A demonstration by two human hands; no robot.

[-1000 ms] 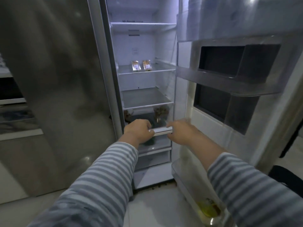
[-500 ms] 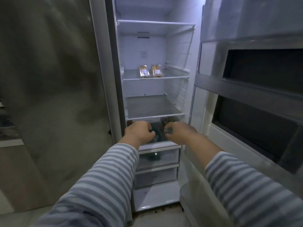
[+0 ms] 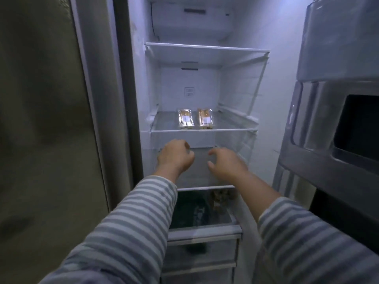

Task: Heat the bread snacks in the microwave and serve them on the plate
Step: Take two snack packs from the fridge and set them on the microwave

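Observation:
Two clear-wrapped bread snack packs lie side by side on a glass shelf [image 3: 203,131] inside the open fridge: the left pack [image 3: 185,118] and the right pack [image 3: 205,118]. My left hand [image 3: 175,157] hovers just below that shelf's front edge, fingers curled loosely, holding nothing. My right hand [image 3: 226,163] is beside it at the same height, fingers spread and bent, empty. Both hands are apart from the packs.
The fridge's open door [image 3: 338,119] with its bins stands at the right. The closed steel door [image 3: 45,119] fills the left. Below my hands is a drawer [image 3: 205,232] with dark contents, with more drawers under it. The upper shelf [image 3: 207,50] is bare.
Both hands let go of the drawer handle after pushing it in and rose toward the shelf with the packs. My view moved up and closer to the fridge.

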